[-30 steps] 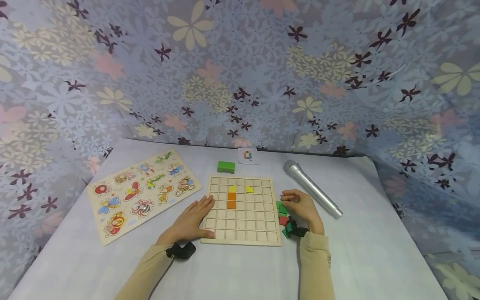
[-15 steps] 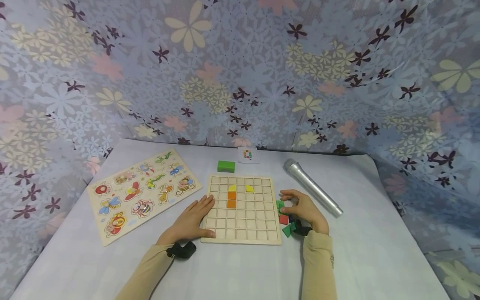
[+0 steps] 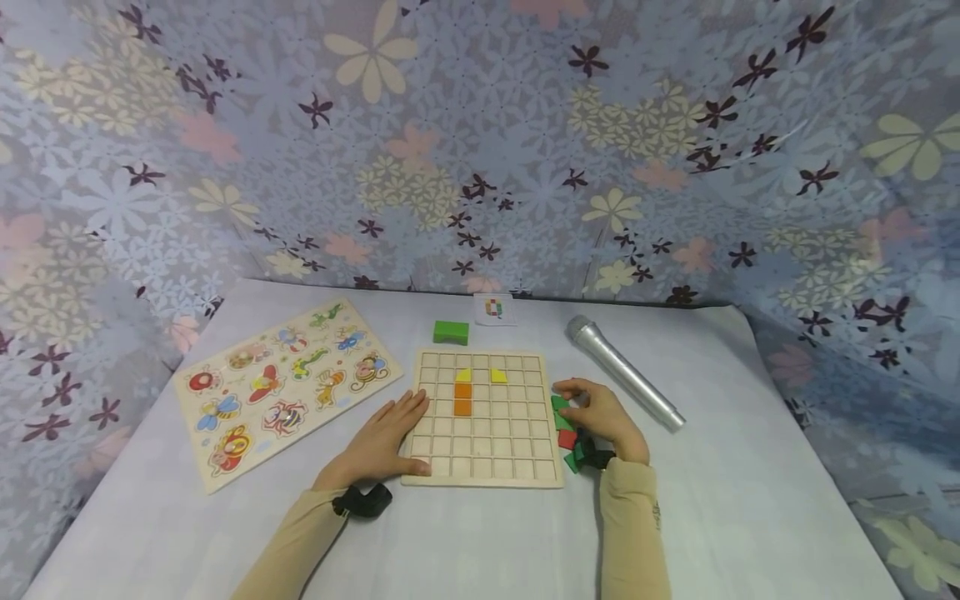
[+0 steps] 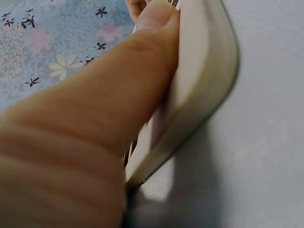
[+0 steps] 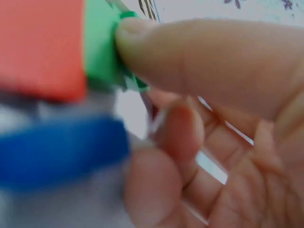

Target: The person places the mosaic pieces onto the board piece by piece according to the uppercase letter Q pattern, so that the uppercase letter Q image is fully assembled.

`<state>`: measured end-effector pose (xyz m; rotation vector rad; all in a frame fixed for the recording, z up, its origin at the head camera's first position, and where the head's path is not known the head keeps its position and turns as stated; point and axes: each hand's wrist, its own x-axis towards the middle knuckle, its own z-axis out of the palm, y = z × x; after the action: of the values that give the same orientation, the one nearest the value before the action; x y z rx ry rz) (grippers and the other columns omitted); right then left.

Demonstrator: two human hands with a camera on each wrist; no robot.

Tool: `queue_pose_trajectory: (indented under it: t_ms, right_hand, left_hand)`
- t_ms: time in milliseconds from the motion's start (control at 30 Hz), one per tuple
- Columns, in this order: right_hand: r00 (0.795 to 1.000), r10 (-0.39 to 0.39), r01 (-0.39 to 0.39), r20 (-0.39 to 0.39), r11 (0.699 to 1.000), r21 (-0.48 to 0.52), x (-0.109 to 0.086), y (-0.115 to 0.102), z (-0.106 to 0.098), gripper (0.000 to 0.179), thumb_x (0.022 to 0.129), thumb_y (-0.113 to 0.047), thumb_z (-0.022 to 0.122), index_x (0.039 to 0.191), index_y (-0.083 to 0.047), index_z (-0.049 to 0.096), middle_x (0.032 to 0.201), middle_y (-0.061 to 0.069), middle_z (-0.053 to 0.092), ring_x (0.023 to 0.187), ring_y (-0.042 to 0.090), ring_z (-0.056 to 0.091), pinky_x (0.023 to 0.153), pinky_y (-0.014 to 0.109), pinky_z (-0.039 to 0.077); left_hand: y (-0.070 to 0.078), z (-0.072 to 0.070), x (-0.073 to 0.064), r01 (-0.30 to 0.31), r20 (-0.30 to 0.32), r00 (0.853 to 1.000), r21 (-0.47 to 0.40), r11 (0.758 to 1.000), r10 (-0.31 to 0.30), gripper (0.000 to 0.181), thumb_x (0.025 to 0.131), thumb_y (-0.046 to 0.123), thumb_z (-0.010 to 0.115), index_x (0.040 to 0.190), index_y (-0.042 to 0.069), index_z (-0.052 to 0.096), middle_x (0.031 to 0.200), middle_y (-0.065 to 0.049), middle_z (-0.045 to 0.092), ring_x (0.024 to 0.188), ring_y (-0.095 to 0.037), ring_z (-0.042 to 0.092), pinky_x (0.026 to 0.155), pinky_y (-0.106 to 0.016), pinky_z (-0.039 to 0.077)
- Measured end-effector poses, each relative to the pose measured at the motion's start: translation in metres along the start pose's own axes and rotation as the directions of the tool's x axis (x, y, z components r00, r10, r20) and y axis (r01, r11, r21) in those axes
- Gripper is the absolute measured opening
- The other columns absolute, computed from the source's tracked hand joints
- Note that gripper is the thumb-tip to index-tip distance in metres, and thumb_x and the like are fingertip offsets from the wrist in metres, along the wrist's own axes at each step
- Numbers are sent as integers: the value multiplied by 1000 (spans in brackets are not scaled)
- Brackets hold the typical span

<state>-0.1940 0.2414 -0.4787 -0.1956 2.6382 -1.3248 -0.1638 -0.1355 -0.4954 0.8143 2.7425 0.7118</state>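
Note:
A square wooden grid board (image 3: 483, 479) lies in the middle of the table. Two orange tiles (image 3: 462, 399) and two yellow corner-cut tiles (image 3: 498, 377) sit in its cells. My left hand (image 3: 382, 442) rests spread on the board's left edge, its thumb on the near corner; the left wrist view shows that thumb (image 4: 137, 61) against the frame. At the right edge, my right hand (image 3: 603, 414) has thumb and forefinger around a green tile (image 3: 559, 403). Close by lie a red tile (image 3: 566, 438) and, in the right wrist view, a blue piece (image 5: 61, 152). The forefinger's contact is hidden there.
An insect-picture puzzle board (image 3: 288, 392) lies at the left. Behind the grid board stand a green block (image 3: 451, 332) and a small pattern card (image 3: 494, 309). A silver microphone (image 3: 626, 375) lies right of the board. Another green piece (image 3: 572, 461) is near the right wrist.
My right hand's thumb and forefinger have shifted slightly left and spread around the green tile, after the hand swung briefly right. The left hand stays in place.

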Motion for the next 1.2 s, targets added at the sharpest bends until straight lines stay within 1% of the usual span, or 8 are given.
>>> queue_pose_trajectory:
  t_ms: [200,300,500,700,900,1000,1100,1200]
  right_hand:
    - [999,20,-22,-27,995,-94,3,-6,6,33,86,-7,68,118,-1,65,111,20,63,84,19,56,67,26,47]
    - [998,43,-47,-42,994,-102,6,-9,8,30,85,-6,68,115,-2,66,110,18,63,88,21,57,72,26,46]
    - [992,52,-63,-112,994,-92,10,-9,12,19,85,-5,68,104,-5,68,99,14,66,83,19,57,70,25,45]
    - [987,44,-59,-153,994,-92,13,-12,14,21,88,-8,67,109,-8,70,93,12,66,81,18,56,66,25,44]
    - [982,83,-84,-171,996,3,15,-20,18,18,88,-13,69,105,-5,67,92,9,68,78,14,55,65,24,45]
    - [987,100,-87,-129,991,105,17,-27,23,21,91,-11,64,110,-1,64,92,8,64,72,13,55,61,21,47]
    - [992,106,-89,-70,973,211,19,-31,30,24,94,-10,59,115,1,63,89,6,60,64,11,53,55,19,46]
    - [995,98,-87,-36,968,235,21,-35,38,23,95,-12,59,113,0,66,90,6,63,63,10,54,57,19,47]
  left_hand:
    - [0,0,-1,0,-2,1000,-1,1000,0,104,76,52,75,153,2,25,162,-13,19,150,-34,15,123,-53,14]
    - [0,0,-1,5,-4,1000,-5,1000,-5,104,76,51,75,153,2,25,162,-13,19,150,-34,15,122,-53,14]
    - [0,0,0,14,13,1000,-4,1000,-14,104,77,52,74,153,4,24,163,-11,17,151,-32,13,123,-51,12]
    - [0,-1,0,6,3,1000,2,1000,-6,104,76,52,75,153,3,24,162,-12,18,151,-33,14,123,-52,13]
    - [0,0,1,1,9,1000,6,1000,-1,105,76,54,74,153,3,24,163,-11,18,151,-31,14,123,-51,13]
    - [-1,-1,1,1,8,1000,5,1000,-1,105,76,53,74,153,3,24,163,-11,18,151,-31,13,124,-51,13]
    - [-2,-1,0,0,5,1000,5,1000,0,105,76,53,74,153,3,24,163,-11,18,151,-31,14,123,-51,13]
    - [-2,-1,0,6,8,1000,2,1000,-6,104,76,53,74,153,4,23,163,-11,17,152,-30,13,124,-50,12]
